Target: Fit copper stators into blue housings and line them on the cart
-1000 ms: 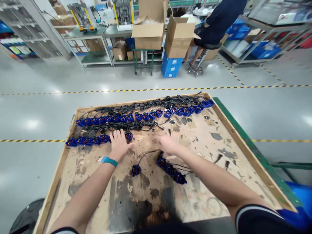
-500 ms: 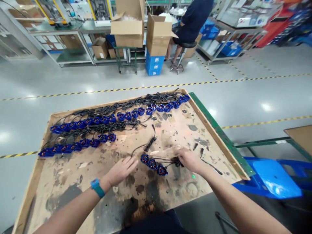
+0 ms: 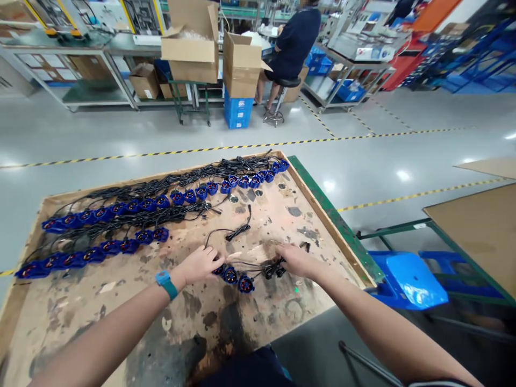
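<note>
My left hand (image 3: 202, 263), with a teal watch on the wrist, has its fingers curled over the leftmost of three blue round parts (image 3: 218, 270), which it partly hides. Two more blue round parts (image 3: 237, 279) sit beside it, coloured contacts showing inside. Their black leads run right to a folded black cable bundle (image 3: 274, 268). My right hand (image 3: 293, 259) is closed on this bundle's right side, with the fingertips partly hidden. A separate coiled black cable (image 3: 238, 232) lies beyond them, and its lead passes to my left hand, where the end is hidden.
Several blue parts with black cables (image 3: 133, 206) lie in rows at the far left of the wood-rimmed table (image 3: 322, 223). A blue stool (image 3: 415, 279) stands at the right. Across the floor, cartons (image 3: 243, 64) stand near a seated person (image 3: 296, 43).
My left hand has moved right onto the leftmost blue part. The loose cable ends right of my right hand have been drawn in. The coiled cable has swung leftward, and the view has shifted.
</note>
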A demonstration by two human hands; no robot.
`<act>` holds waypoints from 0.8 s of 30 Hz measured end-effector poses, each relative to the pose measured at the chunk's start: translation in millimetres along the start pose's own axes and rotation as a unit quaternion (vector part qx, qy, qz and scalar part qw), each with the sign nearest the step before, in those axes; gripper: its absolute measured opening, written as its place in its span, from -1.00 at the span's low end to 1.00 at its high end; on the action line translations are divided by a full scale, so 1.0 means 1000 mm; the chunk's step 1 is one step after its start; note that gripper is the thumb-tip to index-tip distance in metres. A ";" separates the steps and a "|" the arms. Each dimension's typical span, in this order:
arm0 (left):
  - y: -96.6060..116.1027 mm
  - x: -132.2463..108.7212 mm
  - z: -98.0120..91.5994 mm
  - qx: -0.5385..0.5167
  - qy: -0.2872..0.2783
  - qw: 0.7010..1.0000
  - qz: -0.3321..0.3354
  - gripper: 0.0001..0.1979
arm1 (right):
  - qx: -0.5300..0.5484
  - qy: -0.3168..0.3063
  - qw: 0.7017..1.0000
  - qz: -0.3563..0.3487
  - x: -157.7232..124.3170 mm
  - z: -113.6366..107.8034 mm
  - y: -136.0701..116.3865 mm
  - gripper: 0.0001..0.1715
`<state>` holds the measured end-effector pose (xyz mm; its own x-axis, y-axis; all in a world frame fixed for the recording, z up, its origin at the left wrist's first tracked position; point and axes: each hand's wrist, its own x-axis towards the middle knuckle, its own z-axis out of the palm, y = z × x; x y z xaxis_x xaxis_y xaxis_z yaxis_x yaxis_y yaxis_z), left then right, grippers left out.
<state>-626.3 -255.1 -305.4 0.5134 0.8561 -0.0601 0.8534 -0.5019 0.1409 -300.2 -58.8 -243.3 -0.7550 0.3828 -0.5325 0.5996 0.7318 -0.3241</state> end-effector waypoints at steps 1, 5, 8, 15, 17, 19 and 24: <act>0.003 -0.002 0.004 0.002 0.005 1.000 -0.015 -0.33 | 0.011 -0.005 1.000 -0.015 0.004 -0.002 0.001 -0.67; 0.018 -0.020 0.019 0.002 0.051 0.993 -0.110 -0.37 | 0.075 0.049 0.992 -0.085 0.025 -0.015 -0.004 -0.74; 0.026 -0.036 0.027 0.001 0.089 0.976 -0.200 -0.40 | 0.130 0.084 0.983 -0.096 0.050 -0.031 -0.016 -0.82; 0.032 -0.052 0.033 -0.006 0.153 0.921 -0.358 -0.48 | 0.063 0.100 0.984 -0.134 0.120 -0.038 -0.057 -0.75; 0.033 -0.054 0.036 -0.004 0.159 0.914 -0.373 -0.42 | -0.023 0.133 0.979 -0.152 0.138 -0.033 -0.071 -0.69; 0.034 -0.058 0.038 -0.006 0.154 0.918 -0.364 -0.30 | -0.083 0.134 0.974 -0.165 0.153 -0.029 -0.081 -0.66; 0.035 -0.070 0.039 -0.036 0.084 0.938 -0.335 -0.12 | -0.094 0.076 0.973 -0.196 0.174 -0.026 -0.084 -0.66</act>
<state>-628.9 -337.6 -334.3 -0.1632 0.9866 -0.0029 0.9676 0.1607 0.1948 -489.3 -39.0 -288.3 -0.9548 0.1228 -0.2707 0.2099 0.9234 -0.3215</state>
